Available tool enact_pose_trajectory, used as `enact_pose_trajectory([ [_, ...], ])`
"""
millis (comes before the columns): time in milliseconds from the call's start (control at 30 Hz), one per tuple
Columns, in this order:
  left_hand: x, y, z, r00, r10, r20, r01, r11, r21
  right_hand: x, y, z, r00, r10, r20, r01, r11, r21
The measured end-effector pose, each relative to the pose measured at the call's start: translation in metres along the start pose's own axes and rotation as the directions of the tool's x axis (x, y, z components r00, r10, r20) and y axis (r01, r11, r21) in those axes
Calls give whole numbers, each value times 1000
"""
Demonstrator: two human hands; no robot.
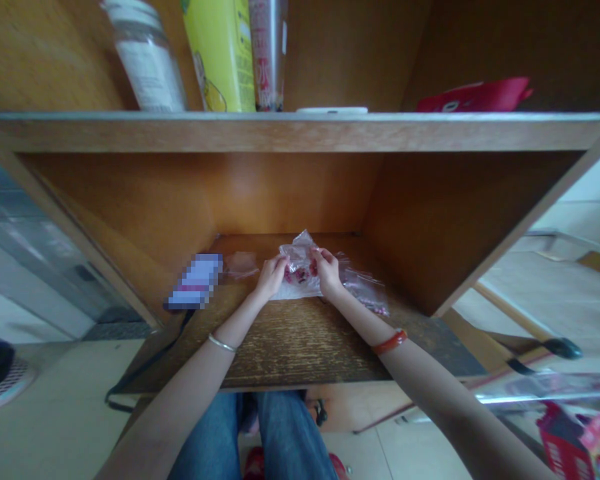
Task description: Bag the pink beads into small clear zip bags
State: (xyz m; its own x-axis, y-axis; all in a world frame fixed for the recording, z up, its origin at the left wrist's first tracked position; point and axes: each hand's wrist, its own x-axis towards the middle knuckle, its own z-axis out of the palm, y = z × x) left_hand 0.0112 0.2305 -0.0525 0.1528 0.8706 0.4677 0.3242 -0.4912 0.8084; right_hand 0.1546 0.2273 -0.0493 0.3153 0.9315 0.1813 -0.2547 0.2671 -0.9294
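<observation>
My left hand (271, 276) and my right hand (327, 270) pinch opposite sides of a small clear plastic bag (299, 253). Small dark red and pink pieces show in its lower part; I cannot make out what they are. Beneath it lies a white sheet (293, 291), on the worn wooden desktop. Close by my right hand are more clear plastic bags (365, 291), with small coloured bits in one of them. Left of my left hand rests another thin clear bag (240, 264).
A phone (195, 281) with a dark strap (153, 367) lies at the left of the desk (300, 340). The shelf (300, 135) above holds a jar (147, 67), a yellow carton (223, 57), a can-like container (269, 57) and a red packet (475, 97). Wooden side walls flank the desk.
</observation>
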Motion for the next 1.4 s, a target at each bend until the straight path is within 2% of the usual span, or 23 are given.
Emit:
enact_pose_trajectory([
  [200, 0, 0, -1, 988, 29, -150, -30, 1000, -1, -7, -6, 2, 998, -48, 41, 50, 998, -41],
  [333, 0, -1, -3, 986, 59, -154, -57, 998, 17, -7, -6, 2, 998, -59, 20, 60, 997, -53],
  [600, 0, -1, -2, 988, 39, -148, -43, 999, -24, 0, 0, 1, 994, -73, -81, 71, 997, -20],
  [800, 3, -5, -1, 972, 68, -224, -81, 995, -50, -4, -6, 2, 997, 9, -72, -11, 1000, -27],
  [867, 3, -4, -2, 963, 75, -258, -96, 993, -70, -5, -7, 4, 999, 47, -26, -48, 998, -47],
  [1000, 4, -4, -3, 943, 72, -325, -114, 987, -111, -7, -5, 4, 978, 143, 149, -129, 986, -101],
  [1067, 5, -6, -3, 929, 77, -361, -124, 986, -110, -8, -2, 4, 960, 150, 237, -115, 981, -157],
  [1167, 7, -10, -4, 918, 79, -389, -138, 982, -126, -10, -1, 2, 932, 118, 344, -26, 965, -262],
  [1300, 8, -7, -5, 922, 60, -383, -145, 970, -195, -10, 1, 1, 924, 96, 369, 45, 934, -355],
  [1400, 7, -3, -4, 929, 39, -368, -134, 963, -236, -7, 3, 1, 941, 67, 332, 42, 950, -310],
])
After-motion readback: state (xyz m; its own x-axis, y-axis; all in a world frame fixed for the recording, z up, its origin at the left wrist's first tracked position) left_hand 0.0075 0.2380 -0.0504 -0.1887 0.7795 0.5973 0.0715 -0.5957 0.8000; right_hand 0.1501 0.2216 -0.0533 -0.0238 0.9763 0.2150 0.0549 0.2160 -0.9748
